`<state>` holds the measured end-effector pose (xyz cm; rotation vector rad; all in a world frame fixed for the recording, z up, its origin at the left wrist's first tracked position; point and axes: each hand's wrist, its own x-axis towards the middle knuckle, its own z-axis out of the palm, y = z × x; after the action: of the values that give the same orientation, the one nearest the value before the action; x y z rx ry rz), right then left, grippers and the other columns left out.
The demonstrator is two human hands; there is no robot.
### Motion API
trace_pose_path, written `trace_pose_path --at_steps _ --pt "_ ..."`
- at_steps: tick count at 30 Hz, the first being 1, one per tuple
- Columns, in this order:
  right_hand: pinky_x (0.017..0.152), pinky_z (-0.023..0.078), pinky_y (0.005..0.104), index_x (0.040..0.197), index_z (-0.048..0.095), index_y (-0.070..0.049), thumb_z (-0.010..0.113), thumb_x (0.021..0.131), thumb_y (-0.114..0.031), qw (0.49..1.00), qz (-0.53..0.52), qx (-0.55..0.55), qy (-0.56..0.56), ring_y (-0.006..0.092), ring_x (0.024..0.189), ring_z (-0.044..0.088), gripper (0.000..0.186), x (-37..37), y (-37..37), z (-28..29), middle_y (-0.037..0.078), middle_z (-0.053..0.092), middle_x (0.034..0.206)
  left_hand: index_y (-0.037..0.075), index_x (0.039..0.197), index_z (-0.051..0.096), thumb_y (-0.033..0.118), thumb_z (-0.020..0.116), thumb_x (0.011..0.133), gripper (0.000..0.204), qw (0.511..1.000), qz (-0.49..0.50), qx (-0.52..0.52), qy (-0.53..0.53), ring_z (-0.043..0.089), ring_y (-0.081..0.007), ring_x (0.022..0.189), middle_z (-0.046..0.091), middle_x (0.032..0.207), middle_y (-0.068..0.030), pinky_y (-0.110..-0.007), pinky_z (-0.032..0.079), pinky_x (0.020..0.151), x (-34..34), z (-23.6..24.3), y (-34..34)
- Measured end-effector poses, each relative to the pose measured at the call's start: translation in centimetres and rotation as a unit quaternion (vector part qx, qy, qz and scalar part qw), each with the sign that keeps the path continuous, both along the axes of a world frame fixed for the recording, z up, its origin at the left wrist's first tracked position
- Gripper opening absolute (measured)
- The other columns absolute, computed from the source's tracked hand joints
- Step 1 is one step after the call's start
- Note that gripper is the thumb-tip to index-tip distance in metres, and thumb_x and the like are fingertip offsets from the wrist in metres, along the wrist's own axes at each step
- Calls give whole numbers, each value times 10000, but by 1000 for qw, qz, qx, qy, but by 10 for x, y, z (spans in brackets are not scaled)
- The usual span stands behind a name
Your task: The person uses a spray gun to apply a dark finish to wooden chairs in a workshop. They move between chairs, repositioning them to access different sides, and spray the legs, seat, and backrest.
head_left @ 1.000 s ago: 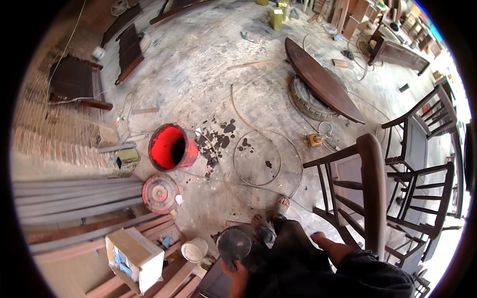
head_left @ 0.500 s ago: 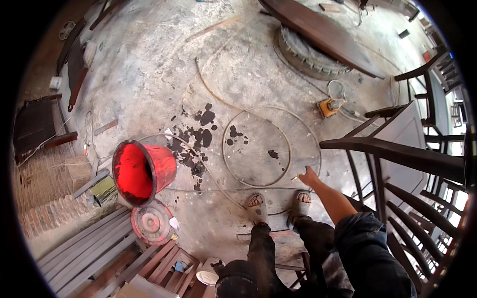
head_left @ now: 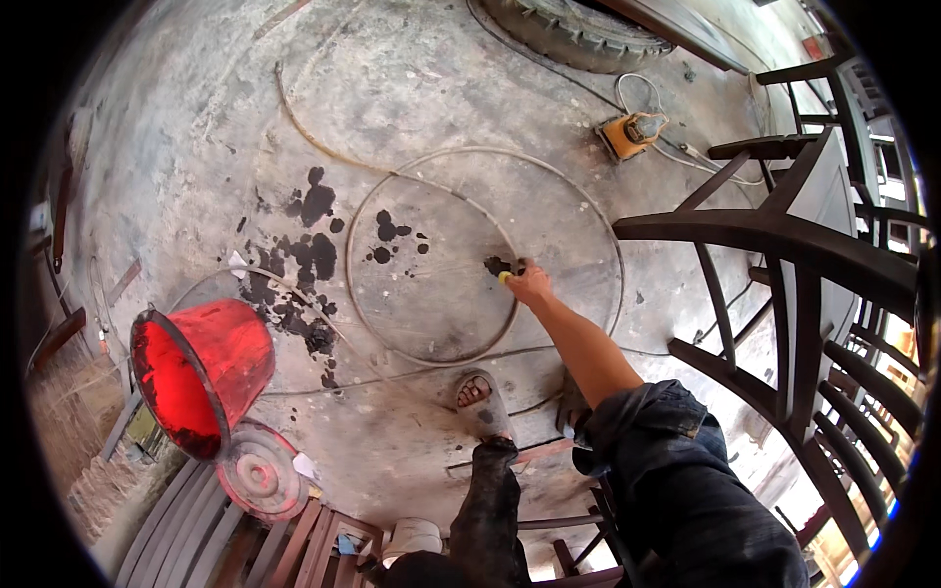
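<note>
My right hand (head_left: 529, 280) is stretched out over the floor, closed on a small yellow object (head_left: 506, 277), near a dark splatter inside a large hose loop (head_left: 615, 250). The object's kind is unclear. My left hand does not show; a dark shape (head_left: 423, 571) sits at the lower edge. My sandalled foot (head_left: 485, 412) is below the loop. A red bucket (head_left: 230, 358), black inside its rim, stands tilted in view at the left, beside a round red-stained lid (head_left: 253, 475).
Dark wooden chairs (head_left: 765, 231) crowd the right side. An orange tool (head_left: 624, 134) with a cord lies near a big tire (head_left: 578, 34) under a wooden panel. More dark stains (head_left: 317, 257) mark the concrete. Stacked slats (head_left: 176, 524) and a white container (head_left: 412, 539) are at lower left.
My right arm has reached forward into the hose loop with the yellow object. The view has tipped down; the black round item my left hand held earlier has slipped mostly out of view.
</note>
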<state>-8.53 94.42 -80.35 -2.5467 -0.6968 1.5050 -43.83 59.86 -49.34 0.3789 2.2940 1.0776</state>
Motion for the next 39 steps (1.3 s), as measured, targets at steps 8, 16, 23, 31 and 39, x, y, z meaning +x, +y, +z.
trace_pose_path --at_steps 8,16,23,31,39 --pt "789 517 403 1259 597 -50 641 901 -339 944 -107 20 310 224 909 639 461 -68 32 59 106 667 1027 25 1269 452 128 648 965 376 1000 -21 16 17 616 -173 851 629 1035 -132 -270 519 689 -12 16 4" --pt "659 482 460 1121 601 -30 570 897 -182 907 -4 415 69 411 683 573 273 -99 27 243 243 605 800 17 1273 449 132 639 974 372 995 -85 50 9 607 -157 831 632 1018 -122 -266 510 673 -12 62 22" --pt "622 455 469 1030 597 -47 599 901 -230 929 107 346 79 426 701 589 224 11 -123 531 213 598 760 8 1182 539 169 605 1010 244 972 -212 -12 -99 556 -101 754 611 942 -39 -235 443 630 19 170 114" --pt "574 489 502 1048 650 -119 578 976 -388 952 98 284 -57 403 654 642 287 64 -309 739 201 637 728 -50 1065 600 246 605 1019 299 852 -507 123 -28 473 -126 665 536 796 -35 -277 398 575 23 277 231" --pt "662 562 473 1064 681 -114 627 936 -338 945 84 287 -131 364 815 693 263 101 -464 792 135 703 889 -107 1185 555 174 610 1006 338 802 -516 271 -130 665 -232 768 672 986 -158 -301 568 705 112 376 267"
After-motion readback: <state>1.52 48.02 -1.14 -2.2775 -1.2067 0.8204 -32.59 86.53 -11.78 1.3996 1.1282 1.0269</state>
